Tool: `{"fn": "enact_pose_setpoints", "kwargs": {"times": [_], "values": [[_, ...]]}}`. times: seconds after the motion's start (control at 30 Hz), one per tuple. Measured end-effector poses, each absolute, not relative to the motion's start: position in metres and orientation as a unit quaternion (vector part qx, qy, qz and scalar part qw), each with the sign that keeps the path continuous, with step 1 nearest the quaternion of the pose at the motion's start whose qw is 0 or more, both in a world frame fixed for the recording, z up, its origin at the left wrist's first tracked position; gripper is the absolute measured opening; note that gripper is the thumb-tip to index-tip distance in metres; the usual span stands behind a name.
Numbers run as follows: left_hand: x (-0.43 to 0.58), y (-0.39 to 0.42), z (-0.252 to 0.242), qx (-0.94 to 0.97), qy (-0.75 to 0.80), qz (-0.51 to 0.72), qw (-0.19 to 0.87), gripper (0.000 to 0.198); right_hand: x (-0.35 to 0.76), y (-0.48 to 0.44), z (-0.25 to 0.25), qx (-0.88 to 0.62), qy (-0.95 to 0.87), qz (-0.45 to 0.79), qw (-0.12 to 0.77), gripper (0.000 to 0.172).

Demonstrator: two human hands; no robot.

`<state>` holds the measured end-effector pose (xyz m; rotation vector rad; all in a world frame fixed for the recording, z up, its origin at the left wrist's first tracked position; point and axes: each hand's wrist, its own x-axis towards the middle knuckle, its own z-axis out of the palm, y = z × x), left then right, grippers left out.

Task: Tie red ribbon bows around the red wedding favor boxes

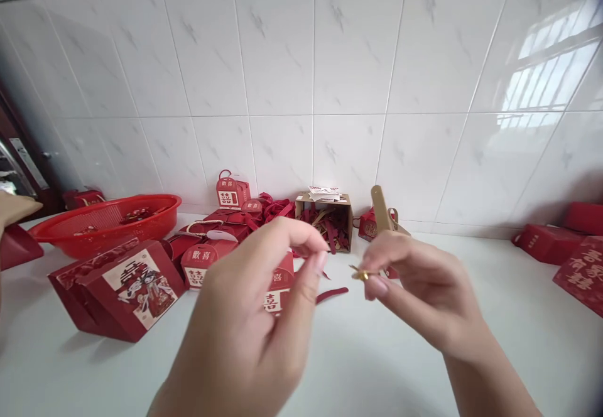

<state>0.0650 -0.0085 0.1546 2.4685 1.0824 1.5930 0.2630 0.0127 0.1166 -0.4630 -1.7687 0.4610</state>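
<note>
My right hand [419, 285] pinches a small gold metal fastener [362, 274] between thumb and forefinger. A flat tan-gold strap [380, 208] with a rounded end rises from behind the same fingers, seemingly held along with it. To the left, my left hand [254, 304] is raised with thumb and forefinger tips nearly together. Whether anything tiny sits between those tips I cannot make out. Behind my left hand, a red gift box [277, 288] with white label is partly hidden. A loose dark red strap [332, 294] lies on the white counter [377, 360] between my hands.
A red plastic basket [162, 206] stands at the left, behind a large red box [117, 291]. Small red boxes [232, 191] and ribbons crowd the back. An open carton [349, 225] of straps stands by the tiled wall [348, 46]. More red boxes [549, 244] lie right.
</note>
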Motion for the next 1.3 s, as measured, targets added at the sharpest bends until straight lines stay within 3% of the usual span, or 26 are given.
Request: {"fn": "enact_pose_setpoints", "kwargs": {"times": [0.13,0.4,0.53,0.73,0.87,0.93,1.03,1.3], "values": [[0.068,-0.014,0.147,0.81,0.312,0.491,0.073,0.012,0.258,-0.007,0.115,-0.156,-0.772,0.139,0.6,0.022],[0.063,-0.014,0.151,0.838,0.297,0.416,0.189,0.011,0.261,-0.011,0.106,-0.139,-0.781,0.126,0.596,0.023],[0.064,-0.008,0.152,0.853,0.261,0.406,0.198,0.011,0.262,-0.013,0.105,-0.181,-0.789,0.131,0.572,0.022],[0.068,0.002,0.146,0.845,0.248,0.458,0.124,0.011,0.253,-0.005,0.103,-0.281,-0.713,0.11,0.633,0.017],[0.076,0.013,0.141,0.812,0.271,0.516,-0.034,0.009,0.248,0.001,0.101,-0.345,-0.619,0.022,0.705,0.018],[0.082,0.019,0.139,0.792,0.26,0.537,-0.129,0.01,0.247,0.0,0.102,-0.36,-0.649,-0.003,0.671,0.006],[0.089,0.024,0.137,0.793,0.22,0.533,-0.196,0.009,0.247,-0.003,0.106,-0.358,-0.719,0.011,0.596,0.009],[0.096,0.022,0.132,0.825,0.18,0.505,-0.179,0.01,0.252,-0.004,0.111,-0.333,-0.746,0.101,0.568,0.023]]}}
